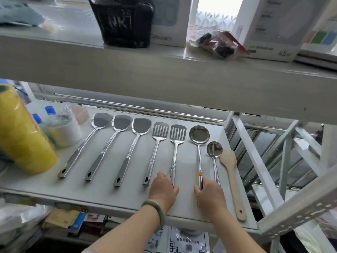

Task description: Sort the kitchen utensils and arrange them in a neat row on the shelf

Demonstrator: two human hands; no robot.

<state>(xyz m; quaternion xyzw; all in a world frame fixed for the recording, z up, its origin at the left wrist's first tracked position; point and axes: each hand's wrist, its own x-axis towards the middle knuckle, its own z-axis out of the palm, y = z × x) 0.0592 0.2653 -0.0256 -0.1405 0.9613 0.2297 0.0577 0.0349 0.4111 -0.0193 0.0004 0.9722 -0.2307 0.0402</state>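
A row of steel utensils lies on the white shelf (109,196), heads pointing away from me. From the left come three solid turners (98,137), (111,143), (132,143), then two slotted turners (156,143), (175,148), a large ladle (199,139), a small ladle (214,152) and a wooden spatula (231,172). My left hand (163,189) grips the handle end of the second slotted turner. My right hand (209,195) grips the handle of the large ladle, just below its orange band; it also covers the small ladle's handle end.
A yellow roll (21,136) and a wrapped white roll with blue-capped bottles (60,128) stand at the shelf's left. The upper shelf board (164,77) hangs close above, carrying a black bag (124,22) and boxes. White metal framing (255,161) borders the right.
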